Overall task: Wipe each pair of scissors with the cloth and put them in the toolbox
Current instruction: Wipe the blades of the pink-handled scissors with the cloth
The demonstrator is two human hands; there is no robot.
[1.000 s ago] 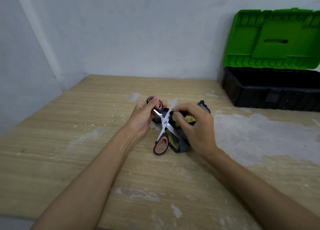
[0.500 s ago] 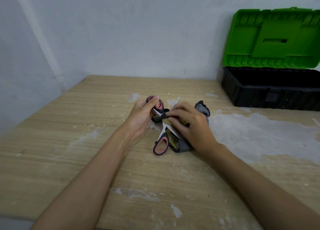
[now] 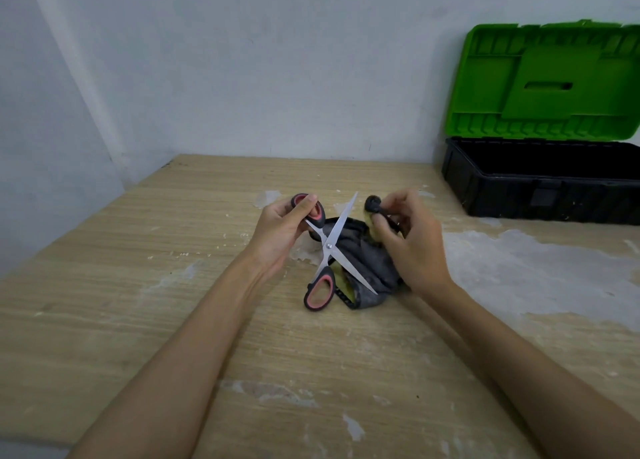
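**Scissors: blades now spread and bare, cloth lifted off them**

Scissors (image 3: pixel 329 247) sit at the middle of the table (image 3: pixel 104 303), splayed into an X over the bundled grey cloth (image 3: pixel 367 261). Pivot screw visible at the crossing. One blade points far, the other runs near-right across the cloth. Lower pink-and-black handle loop rests on the table surface on the near side.

Left hand (image 3: pixel 280 230): fingers and thumb curled around the upper handle loop, gripping it.

Right hand (image 3: pixel 412 237): fingers pinch a rolled end of the cloth, raised just right of the far blade tip. Cannot tell whether the fingers also touch the blade; they appear apart from it.

Change noted: half a second ago the right hand lay pressed over the blades with the cloth under its fingers, hiding most of the metal. Now it has drawn up and to the right, and both blades show full length. The left hand's hold on the loop is unchanged.

Reading: one wiping stroke looks finished; the hand is probably regrouping the cloth for another pass. Wiping step in progress, not stowing.

Toolbox (image 3: pixel 540 188) stands open at far right, green lid up, well apart from the scissors. Its visible interior is dark; nothing can be made out inside.
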